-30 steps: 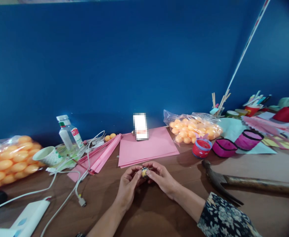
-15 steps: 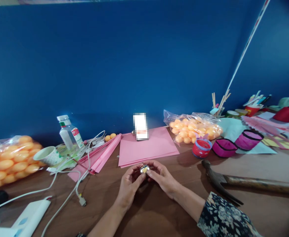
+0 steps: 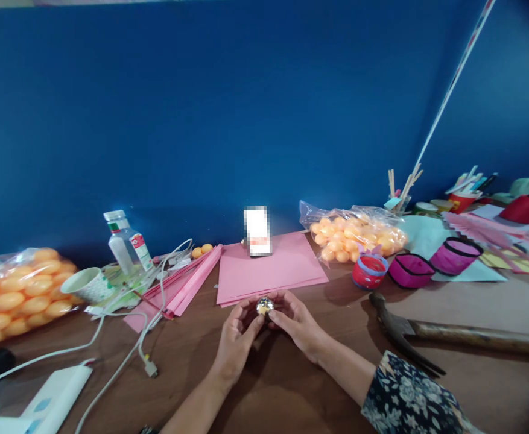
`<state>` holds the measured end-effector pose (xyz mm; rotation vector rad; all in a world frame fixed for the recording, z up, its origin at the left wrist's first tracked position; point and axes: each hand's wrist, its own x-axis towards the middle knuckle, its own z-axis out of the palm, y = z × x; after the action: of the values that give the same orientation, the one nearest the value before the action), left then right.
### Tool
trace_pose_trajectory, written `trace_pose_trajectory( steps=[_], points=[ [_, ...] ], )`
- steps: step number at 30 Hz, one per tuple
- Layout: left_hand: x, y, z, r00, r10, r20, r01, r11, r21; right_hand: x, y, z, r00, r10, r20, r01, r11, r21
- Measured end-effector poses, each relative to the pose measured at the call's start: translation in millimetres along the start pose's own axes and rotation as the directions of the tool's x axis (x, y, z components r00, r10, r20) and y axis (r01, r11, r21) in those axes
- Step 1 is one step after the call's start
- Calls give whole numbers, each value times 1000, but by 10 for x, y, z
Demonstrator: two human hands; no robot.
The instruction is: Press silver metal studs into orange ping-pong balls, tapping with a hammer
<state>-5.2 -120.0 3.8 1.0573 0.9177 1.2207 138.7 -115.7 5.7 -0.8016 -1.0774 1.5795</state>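
1. Label: one bottle (image 3: 123, 244), toward the surface's (image 3: 286, 392) far edge, left of centre, bears a red-and-white label (image 3: 140, 247); its print is too small to read.
2. One screen (image 3: 257, 232) by the middle of the far edge is blurred into blocks, its writing illegible.
3. One silver piece (image 3: 265, 307), round, shiny and partly yellow, is over the middle of the surface, between the two hands.
4. The left hand (image 3: 238, 337) and right hand (image 3: 298, 322) both hold it; the fingers of each are narrow, curled about its sides, thumbs toward the near edge.
5. Pink sheets (image 3: 264, 271), at least two, lie between the hands and the far edge.
6. Two bags of orange balls: one bag (image 3: 20, 298) at the left, one bag (image 3: 354, 232) near the far edge, right of centre. Two loose balls (image 3: 201, 251) show beyond the pink strips (image 3: 196, 286).
7. One hammer (image 3: 463, 337) lies at the right, its head toward the right hand.
8. Two purple bands (image 3: 411, 269) sit beside one red basket (image 3: 369, 274), beyond the hammer.
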Motion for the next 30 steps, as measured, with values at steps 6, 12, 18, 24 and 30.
trace_pose_trajectory(
  steps=[6,12,18,24,30],
  points=[
    [4,-9,0,999,16,-40,-14,999,47,13,39,-3,1000,3,24,-3,1000,0],
    [-6,4,-13,999,17,-43,-13,994,108,4,48,-6,1000,-26,14,27,998,-59],
    [-9,-5,9,999,33,-25,-32,999,29,4,3,10,993,-93,67,99,991,-89],
    [21,-64,-22,998,56,-18,-56,998,35,-3,10,24,996,-87,26,88,995,-50],
    [17,-55,-37,998,61,-4,-60,994,88,-8,29,8,993,-117,23,119,988,-100]
  ],
)
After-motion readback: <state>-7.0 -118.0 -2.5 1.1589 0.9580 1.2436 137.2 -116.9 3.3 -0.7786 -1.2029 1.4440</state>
